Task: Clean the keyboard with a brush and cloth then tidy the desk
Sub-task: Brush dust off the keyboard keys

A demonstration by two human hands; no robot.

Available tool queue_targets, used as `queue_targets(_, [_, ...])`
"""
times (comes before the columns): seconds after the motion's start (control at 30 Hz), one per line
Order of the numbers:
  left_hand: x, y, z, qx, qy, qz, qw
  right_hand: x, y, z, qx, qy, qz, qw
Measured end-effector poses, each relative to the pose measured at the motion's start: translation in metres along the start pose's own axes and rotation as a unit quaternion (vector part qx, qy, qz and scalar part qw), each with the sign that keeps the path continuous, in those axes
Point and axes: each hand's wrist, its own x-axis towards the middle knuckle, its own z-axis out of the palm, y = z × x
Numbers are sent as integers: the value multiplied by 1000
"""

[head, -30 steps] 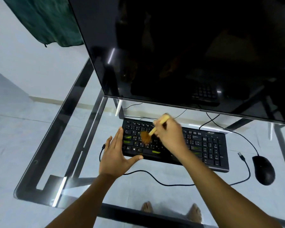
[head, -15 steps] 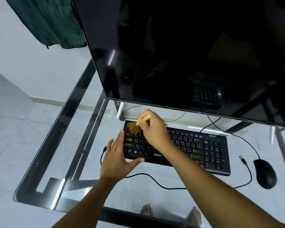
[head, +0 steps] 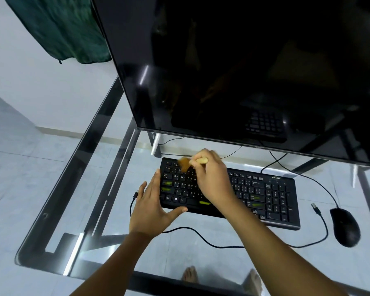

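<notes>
A glass desk (head: 51, 210) with a dark metal frame stands on a pale grey tiled floor (head: 13, 167). The wall (head: 30, 86) behind is plain white with a light skirting strip at its foot. A dark green cloth (head: 60, 28) hangs at the upper left. Bright streaks of light reflect off the frame's bars near the desk's front left corner.

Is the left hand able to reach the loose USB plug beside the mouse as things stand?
Probably not directly. The left hand braces the keyboard at its left end, while the USB plug lies past the right end, and the right hand with the brush crosses between.
</notes>
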Motion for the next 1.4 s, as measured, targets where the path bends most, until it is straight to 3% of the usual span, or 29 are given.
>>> queue_targets(0.07, [0,2,-1,-2,1,-1,1000,-1,-2,-4,25,34,-12,999])
queue_targets(0.17, [-1,0,0,3,0,-4,1000,-6,-4,-3,32,-54,13,998])
queue_targets(0.3, [-1,1,0,-6,2,-5,1000,-8,3,-15,49,81,3,996])
queue_targets(0.4, [-1,2,-1,3,8,6,1000,-18,2,-15,54,-31,25,998])
queue_targets(0.53, [-1,0,0,-5,7,5,1000,-25,10,-29,37,95,36,994])
queue_targets(0.57, [0,0,0,-4,10,6,1000,-29,7,-30,73,70,50,994])
queue_targets(0.63, [-1,0,0,9,23,25,999,-42,-1,-20,119,-80,104,984])
queue_targets(0.67, [-1,1,0,14,31,36,999,-47,-3,-15,110,-108,108,982])
queue_targets(0.7, [-1,2,-1,15,33,40,999,-48,0,-12,109,-85,107,985])
queue_targets(0.77, [-1,3,0,13,24,33,999,-46,6,-14,92,52,84,991])
queue_targets(0.8, [-1,3,0,10,21,26,999,-45,7,-15,98,83,75,989])
queue_targets(0.83, [-1,2,0,9,20,20,1000,-45,6,-15,117,69,70,988])
queue_targets(0.9, [-1,0,1,14,15,16,1000,-48,1,-10,113,-56,80,989])
queue_targets(0.93, [-1,-1,2,15,13,16,1000,-47,0,-11,85,-77,84,990])
queue_targets(1.07, [1,-2,2,14,6,1,1000,-21,9,-29,80,110,83,987])
queue_targets(1.1, [0,-2,3,16,6,4,1000,-16,8,-31,110,105,97,984])
queue_targets(1.17, [0,-3,3,22,8,9,1000,-9,1,-22,153,-4,128,980])
queue_targets(1.2, [0,-3,3,23,8,9,1000,-7,0,-17,121,-36,117,985])
queue_targets(1.33, [0,0,4,22,14,15,1000,7,-7,-8,60,69,17,996])
queue_targets(1.4, [0,-1,3,18,12,13,1000,5,-9,-2,59,-3,10,998])
